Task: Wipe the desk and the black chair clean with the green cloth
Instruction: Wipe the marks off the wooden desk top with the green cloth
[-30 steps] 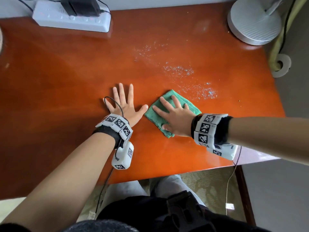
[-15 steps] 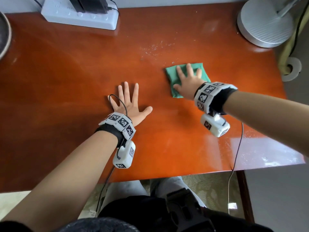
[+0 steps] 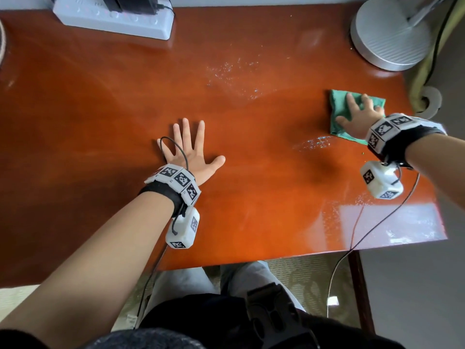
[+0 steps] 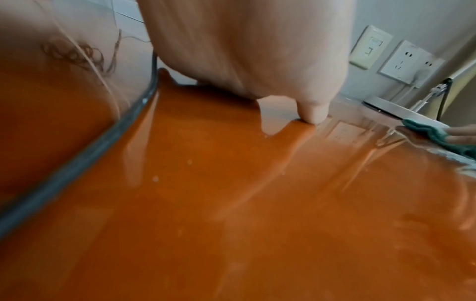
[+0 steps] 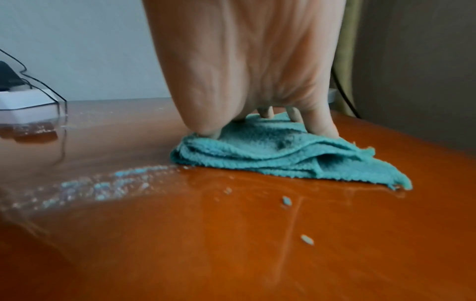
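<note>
Green cloth (image 3: 340, 114) lies folded under my right hand (image 3: 358, 119), whose straight fingers press it flat onto the worktop (image 3: 251, 197). My left hand (image 3: 191, 152), well apart from it, rests palm down with fingers spread, its grip released, holding nothing.

A glossy reddish-orange wooden desk (image 3: 125, 102) is seen, speckled with pale whitish-blue residue (image 3: 231, 71). A teal-green terry cloth (image 3: 338, 107) is shown far right. White wristbands (image 3: 176, 181) are patterned with black square codes. A white power strip (image 3: 113, 20) and a silver-grey round lamp base (image 3: 387, 39) are shown far off.
</note>
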